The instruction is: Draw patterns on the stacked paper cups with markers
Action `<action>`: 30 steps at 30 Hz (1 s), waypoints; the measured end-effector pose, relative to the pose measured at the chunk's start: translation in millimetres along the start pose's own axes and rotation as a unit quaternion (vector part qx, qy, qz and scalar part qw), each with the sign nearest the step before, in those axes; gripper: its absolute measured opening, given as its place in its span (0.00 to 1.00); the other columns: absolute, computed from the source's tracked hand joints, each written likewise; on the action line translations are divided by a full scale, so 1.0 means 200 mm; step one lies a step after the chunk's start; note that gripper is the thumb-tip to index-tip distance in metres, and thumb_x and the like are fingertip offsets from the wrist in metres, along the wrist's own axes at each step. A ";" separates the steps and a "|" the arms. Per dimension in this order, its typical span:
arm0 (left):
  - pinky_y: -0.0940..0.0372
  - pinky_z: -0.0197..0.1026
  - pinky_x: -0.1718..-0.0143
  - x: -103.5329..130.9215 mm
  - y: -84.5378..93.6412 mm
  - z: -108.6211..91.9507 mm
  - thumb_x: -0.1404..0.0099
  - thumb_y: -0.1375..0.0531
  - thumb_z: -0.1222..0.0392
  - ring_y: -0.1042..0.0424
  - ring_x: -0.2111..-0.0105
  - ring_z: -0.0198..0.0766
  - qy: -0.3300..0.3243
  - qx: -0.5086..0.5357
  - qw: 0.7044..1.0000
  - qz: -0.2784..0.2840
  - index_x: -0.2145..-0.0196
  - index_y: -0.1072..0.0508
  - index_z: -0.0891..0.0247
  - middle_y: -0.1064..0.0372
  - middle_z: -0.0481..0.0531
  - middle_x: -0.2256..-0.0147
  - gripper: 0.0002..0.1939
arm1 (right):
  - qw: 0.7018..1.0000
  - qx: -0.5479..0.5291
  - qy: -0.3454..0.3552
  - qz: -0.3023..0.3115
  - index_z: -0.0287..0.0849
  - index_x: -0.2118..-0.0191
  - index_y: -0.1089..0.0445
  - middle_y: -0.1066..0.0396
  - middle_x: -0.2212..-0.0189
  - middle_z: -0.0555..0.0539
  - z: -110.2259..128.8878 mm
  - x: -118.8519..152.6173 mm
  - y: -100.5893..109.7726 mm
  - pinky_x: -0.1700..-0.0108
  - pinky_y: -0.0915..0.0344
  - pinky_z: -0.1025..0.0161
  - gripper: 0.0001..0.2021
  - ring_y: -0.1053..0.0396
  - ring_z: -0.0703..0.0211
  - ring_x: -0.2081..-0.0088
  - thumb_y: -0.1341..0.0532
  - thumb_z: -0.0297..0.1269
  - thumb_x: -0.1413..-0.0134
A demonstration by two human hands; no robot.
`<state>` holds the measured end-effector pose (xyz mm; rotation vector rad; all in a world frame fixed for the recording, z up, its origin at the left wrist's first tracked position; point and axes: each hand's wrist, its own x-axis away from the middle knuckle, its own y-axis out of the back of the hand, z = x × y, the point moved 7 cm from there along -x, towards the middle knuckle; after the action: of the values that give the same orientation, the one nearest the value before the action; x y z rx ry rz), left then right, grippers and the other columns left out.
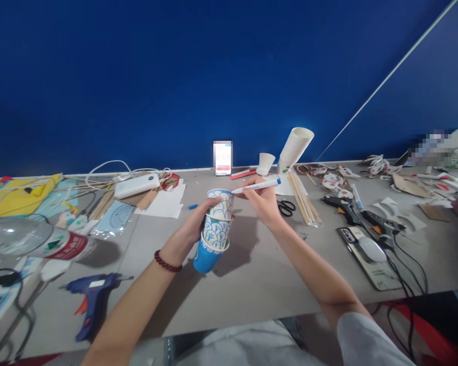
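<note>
Patterned cups, joined in a column, tilt above the bench, where I have my left hand closed around their upper side. With my right hand I pinch a white marker, its tip beside the top cup's rim; I can't tell whether they touch. Black scissors lie near my right wrist, wooden sticks just beyond them, and a stack of plain cups leans farther back.
</note>
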<state>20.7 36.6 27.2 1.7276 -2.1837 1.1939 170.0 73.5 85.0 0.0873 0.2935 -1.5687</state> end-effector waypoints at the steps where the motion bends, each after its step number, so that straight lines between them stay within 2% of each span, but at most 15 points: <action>1: 0.29 0.39 0.70 0.00 0.00 0.00 0.38 0.41 0.54 0.23 0.74 0.42 -0.004 0.004 1.000 0.003 0.64 0.23 0.71 0.23 0.60 0.73 0.16 | 1.000 -0.010 -0.004 -0.001 0.45 0.75 0.31 0.29 0.74 0.52 0.00 0.00 0.00 0.62 0.26 0.58 0.03 0.27 0.60 0.69 0.38 0.30 0.56; 9: 0.29 0.42 0.70 -0.02 -0.01 0.00 0.36 0.44 0.54 0.25 0.77 0.43 -0.009 0.031 0.999 -0.001 0.66 0.24 0.71 0.24 0.59 0.76 0.16 | 0.996 -0.082 -0.014 0.024 0.44 0.74 0.30 0.29 0.75 0.53 0.01 -0.01 -0.02 0.57 0.24 0.53 0.06 0.25 0.60 0.68 0.34 0.37 0.55; 14: 0.30 0.44 0.70 -0.03 0.00 0.00 0.38 0.44 0.51 0.24 0.76 0.45 -0.010 0.044 0.999 0.007 0.65 0.24 0.71 0.25 0.59 0.75 0.18 | 0.997 -0.072 -0.001 0.028 0.44 0.72 0.30 0.30 0.71 0.51 0.01 -0.01 -0.02 0.57 0.25 0.54 0.05 0.25 0.59 0.66 0.35 0.37 0.52; 19: 0.31 0.43 0.74 -0.03 -0.02 0.00 0.38 0.44 0.49 0.24 0.76 0.46 0.004 0.056 0.998 0.027 0.66 0.23 0.71 0.24 0.60 0.75 0.20 | 0.998 -0.069 0.001 0.007 0.43 0.72 0.29 0.29 0.71 0.51 0.01 -0.02 0.00 0.56 0.25 0.54 0.03 0.26 0.60 0.66 0.36 0.35 0.53; 26: 0.31 0.42 0.74 -0.01 -0.02 -0.01 0.37 0.48 0.50 0.24 0.77 0.45 0.009 0.060 0.998 -0.007 0.66 0.23 0.72 0.23 0.61 0.74 0.21 | 0.999 -0.046 0.016 0.012 0.43 0.72 0.29 0.29 0.71 0.50 0.00 -0.01 0.00 0.58 0.26 0.54 0.02 0.28 0.60 0.68 0.36 0.33 0.53; 30: 0.31 0.42 0.74 -0.01 -0.02 0.00 0.38 0.47 0.50 0.25 0.78 0.44 0.012 0.061 0.998 0.006 0.67 0.23 0.71 0.24 0.61 0.76 0.21 | 0.999 -0.011 0.029 0.014 0.44 0.72 0.29 0.30 0.70 0.50 0.01 -0.01 0.00 0.58 0.27 0.54 0.02 0.29 0.60 0.66 0.36 0.33 0.52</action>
<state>25.0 39.2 28.4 1.7376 -2.1520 1.3713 169.5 74.9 86.6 0.1193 0.3533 -1.5364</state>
